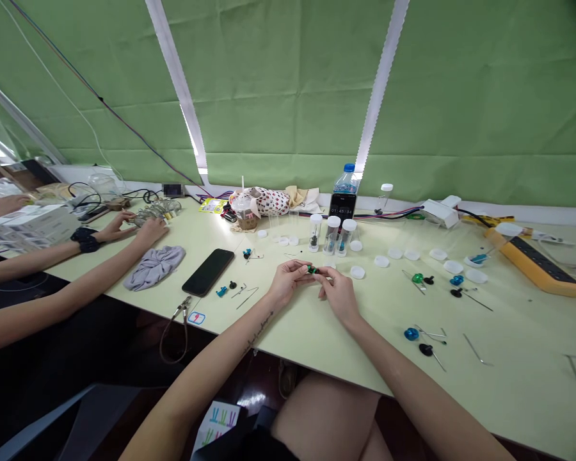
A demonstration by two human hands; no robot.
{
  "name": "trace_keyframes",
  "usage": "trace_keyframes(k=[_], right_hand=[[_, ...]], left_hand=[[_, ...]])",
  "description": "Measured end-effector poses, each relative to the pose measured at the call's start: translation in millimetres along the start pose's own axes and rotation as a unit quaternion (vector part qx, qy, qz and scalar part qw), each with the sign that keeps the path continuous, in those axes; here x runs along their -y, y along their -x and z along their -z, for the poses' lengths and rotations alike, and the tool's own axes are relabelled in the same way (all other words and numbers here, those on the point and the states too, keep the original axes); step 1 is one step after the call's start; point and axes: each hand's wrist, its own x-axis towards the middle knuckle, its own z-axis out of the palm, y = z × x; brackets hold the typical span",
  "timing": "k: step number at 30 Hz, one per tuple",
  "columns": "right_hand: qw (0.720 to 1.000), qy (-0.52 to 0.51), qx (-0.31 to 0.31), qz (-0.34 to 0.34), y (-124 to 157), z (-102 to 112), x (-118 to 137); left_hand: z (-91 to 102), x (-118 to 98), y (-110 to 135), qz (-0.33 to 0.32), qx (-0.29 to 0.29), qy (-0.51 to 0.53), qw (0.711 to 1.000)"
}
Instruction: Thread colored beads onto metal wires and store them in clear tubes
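Between my two hands, just above the table, is a small green and black part. My left hand pinches it from the left, and the fingertips of my right hand close on it from the right. Its exact kind is too small to make out. Behind my hands stand several clear tubes with white lids. Left of my hands lie a small blue part, a black round piece and thin bent metal rods. To the right are a green part and blue parts with more rods.
A black phone and a grey cloth lie to the left, near another person's hands. A propped phone, loose white caps and a yellow power strip occupy the back and right.
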Motion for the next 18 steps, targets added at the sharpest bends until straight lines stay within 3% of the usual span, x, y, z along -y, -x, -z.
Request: trace_keyframes(k=[5, 12, 18], right_hand=[[1.000, 0.028, 0.008, 0.005, -1.0, 0.8, -0.1], [0.999, -0.047, -0.010, -0.010, -0.4, -1.5, -0.2], [1.000, 0.005, -0.006, 0.000, -0.1, 0.1, -1.8]], left_hand=[[1.3, 1.3, -0.5, -0.004, 0.001, 0.001, 1.000], [0.5, 1.5, -1.4, -0.004, -0.013, -0.003, 1.000], [0.3, 0.0, -0.8, 0.007, -0.006, -0.001, 1.000]])
